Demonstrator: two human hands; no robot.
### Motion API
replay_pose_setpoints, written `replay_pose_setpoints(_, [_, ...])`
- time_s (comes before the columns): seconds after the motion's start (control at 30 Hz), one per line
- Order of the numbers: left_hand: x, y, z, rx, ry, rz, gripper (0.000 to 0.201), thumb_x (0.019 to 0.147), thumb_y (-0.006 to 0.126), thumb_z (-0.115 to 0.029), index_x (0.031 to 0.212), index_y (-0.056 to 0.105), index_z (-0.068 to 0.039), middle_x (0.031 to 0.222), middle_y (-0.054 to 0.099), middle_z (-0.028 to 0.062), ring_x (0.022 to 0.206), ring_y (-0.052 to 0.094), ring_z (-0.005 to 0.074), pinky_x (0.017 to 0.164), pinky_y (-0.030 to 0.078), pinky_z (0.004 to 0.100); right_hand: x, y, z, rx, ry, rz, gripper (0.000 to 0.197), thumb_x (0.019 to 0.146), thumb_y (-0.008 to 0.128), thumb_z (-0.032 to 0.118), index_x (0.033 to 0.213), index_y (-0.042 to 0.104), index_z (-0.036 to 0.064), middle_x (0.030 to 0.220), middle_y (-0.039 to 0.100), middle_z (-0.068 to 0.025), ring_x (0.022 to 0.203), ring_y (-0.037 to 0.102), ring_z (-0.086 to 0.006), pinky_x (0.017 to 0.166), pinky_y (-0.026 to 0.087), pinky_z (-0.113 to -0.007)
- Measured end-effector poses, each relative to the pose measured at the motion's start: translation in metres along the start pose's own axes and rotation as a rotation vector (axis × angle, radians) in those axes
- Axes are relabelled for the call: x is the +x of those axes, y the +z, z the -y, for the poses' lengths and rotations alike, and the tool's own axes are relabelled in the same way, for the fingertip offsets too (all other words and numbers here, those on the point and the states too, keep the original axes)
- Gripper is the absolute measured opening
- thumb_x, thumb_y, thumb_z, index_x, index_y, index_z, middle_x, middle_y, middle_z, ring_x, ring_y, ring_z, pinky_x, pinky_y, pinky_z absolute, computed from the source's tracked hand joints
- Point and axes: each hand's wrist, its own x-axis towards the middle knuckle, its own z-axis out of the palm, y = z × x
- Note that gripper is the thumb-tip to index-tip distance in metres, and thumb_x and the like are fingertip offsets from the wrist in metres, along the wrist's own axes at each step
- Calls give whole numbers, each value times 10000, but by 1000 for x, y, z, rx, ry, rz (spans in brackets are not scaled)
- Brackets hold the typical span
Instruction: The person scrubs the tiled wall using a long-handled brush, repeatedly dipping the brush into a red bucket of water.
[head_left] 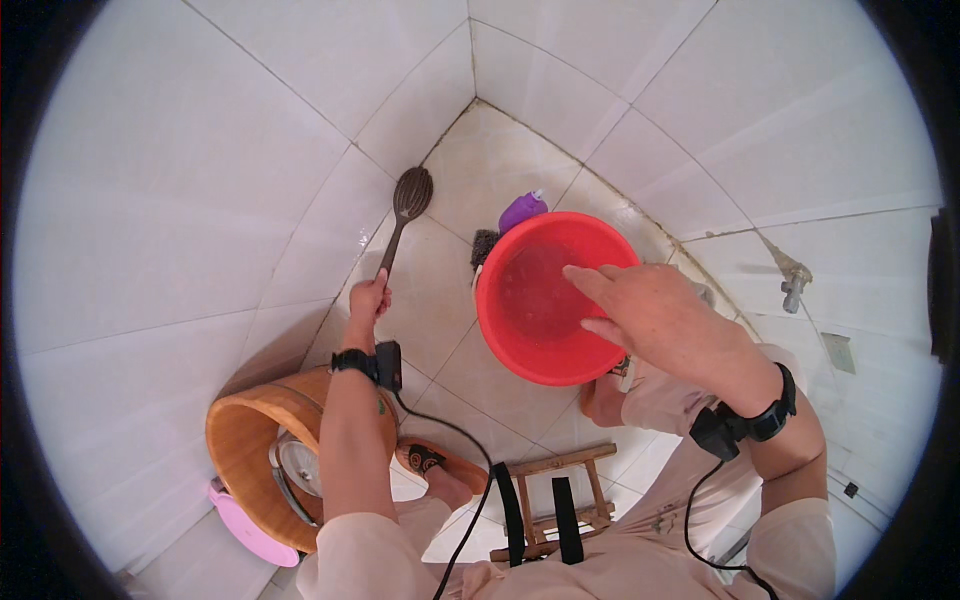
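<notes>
My left hand [370,299] is closed round the handle of a dark slotted spoon [413,195], whose oval head points away from me near the left wall. Over the right side of a red basin [510,345] hangs my right hand [640,305], fingers stretched out and holding nothing. The basin looks to have clear water in it. Whether my right fingertips touch the basin or the water I cannot tell. Behind the basin lie a purple bottle [522,210] with a pale tip and a dark scouring pad [484,248], both partly hidden by the rim.
White tiled walls meet in a corner ahead. A wooden tub [245,425] stands at the lower left, with a pink plastic piece [250,525] beside it. A low wooden stool frame [560,462] is near my legs. A tap [793,285] juts from the right wall. Cables hang from both wrists.
</notes>
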Motion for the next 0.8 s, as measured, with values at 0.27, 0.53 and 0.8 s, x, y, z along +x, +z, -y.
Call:
replay_pose_setpoints(0.27, [19, -6, -108, 517, 386, -116, 536, 781, 466, -513, 670, 580, -1, 552, 561, 130, 488, 559, 251, 488, 445, 350, 0, -2, 7, -20, 11, 5, 439, 767, 539, 230, 1146, 430, 38, 822, 542, -113, 729, 546, -282, 612, 442, -375])
replay_pose_setpoints(0.53, [-26, 0, -245, 830, 623, -485, 468, 788, 443, -490, 776, 621, -57, 841, 602, 160, 812, 573, 327, 661, 454, 424, 4, 4, 3, -33, 6, -8, 439, 766, 538, 227, 1148, 429, 39, 820, 542, -111, 723, 547, -281, 608, 442, -374])
replay_pose_setpoints(0.8, [25, -5, -70, 738, 282, -290, 528, 778, 451, -503, 798, 615, -2, 766, 613, 161, 783, 576, 350, 713, 447, 419, 3, 0, 3, 12, -45, -32, 348, 765, 539, 199, 1037, 452, 1, 781, 549, -148, 712, 560, -305, 599, 453, -393])
